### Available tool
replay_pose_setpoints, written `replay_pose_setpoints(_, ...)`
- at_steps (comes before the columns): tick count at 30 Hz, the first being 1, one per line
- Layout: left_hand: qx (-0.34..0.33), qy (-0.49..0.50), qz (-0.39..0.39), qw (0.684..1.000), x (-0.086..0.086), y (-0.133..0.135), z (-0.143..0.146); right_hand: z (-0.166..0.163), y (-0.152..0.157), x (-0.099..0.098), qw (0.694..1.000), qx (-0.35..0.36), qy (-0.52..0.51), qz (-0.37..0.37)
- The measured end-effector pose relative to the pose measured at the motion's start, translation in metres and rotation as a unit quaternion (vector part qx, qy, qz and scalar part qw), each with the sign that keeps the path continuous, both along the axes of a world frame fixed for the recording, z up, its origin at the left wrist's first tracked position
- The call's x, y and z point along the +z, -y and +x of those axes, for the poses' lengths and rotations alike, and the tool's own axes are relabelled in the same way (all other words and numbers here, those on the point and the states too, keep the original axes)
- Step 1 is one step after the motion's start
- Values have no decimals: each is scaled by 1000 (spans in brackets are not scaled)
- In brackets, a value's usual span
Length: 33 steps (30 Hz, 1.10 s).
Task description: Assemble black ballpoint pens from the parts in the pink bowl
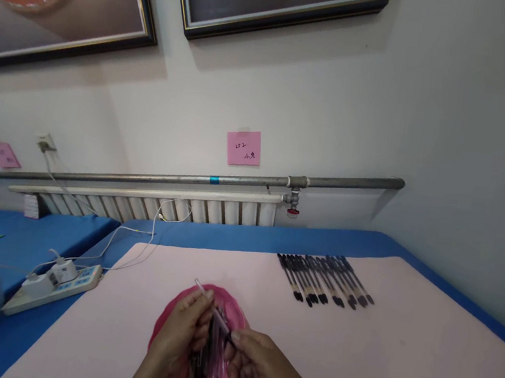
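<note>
Over a pink basket (161,321) I hold a slim clear pen barrel (220,319) at a slant between my two hands. My left hand (183,326) is closed, with thumb and fingers pinching the barrel near its upper end. The closed fingers of my right hand (256,361) grip its lower end, where a small dark part shows; most of that part is hidden. Inside the basket lie several clear tubes (215,356) and dark pen parts (198,366). Beyond my right hand, several black-and-clear pens (324,279) lie side by side in a row.
A pale pink sheet (398,348) covers most of the blue table (246,237). At left lies a power strip (53,290) with white plugs and cables. Behind are a radiator (213,209), a pipe (253,180) and a pink note (243,148) on the wall.
</note>
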<state>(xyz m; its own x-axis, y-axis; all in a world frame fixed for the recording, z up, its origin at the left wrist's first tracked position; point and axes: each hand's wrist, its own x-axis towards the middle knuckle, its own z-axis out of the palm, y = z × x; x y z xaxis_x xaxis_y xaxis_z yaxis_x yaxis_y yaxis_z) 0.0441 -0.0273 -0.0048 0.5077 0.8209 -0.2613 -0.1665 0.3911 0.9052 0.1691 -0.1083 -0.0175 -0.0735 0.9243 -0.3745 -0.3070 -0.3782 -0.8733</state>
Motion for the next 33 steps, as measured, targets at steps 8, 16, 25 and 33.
replay_pose_setpoints(8, -31, 12, 1, 999, -5, -5, -2, -3, -1, -9, 998, 32, -47, 17)
replay_pose_setpoints(16, 5, 30, 27, 999, -3, 0, 1, -6, -8, -21, 993, -65, 45, 85)
replay_pose_setpoints(25, 15, 49, 13, 999, 4, 0, 0, -4, -1, -4, 995, -25, -93, 11)
replay_pose_setpoints(33, 17, 49, 20, 998, 3, 2, 1, -6, -1, 1, 991, -10, -123, -49)
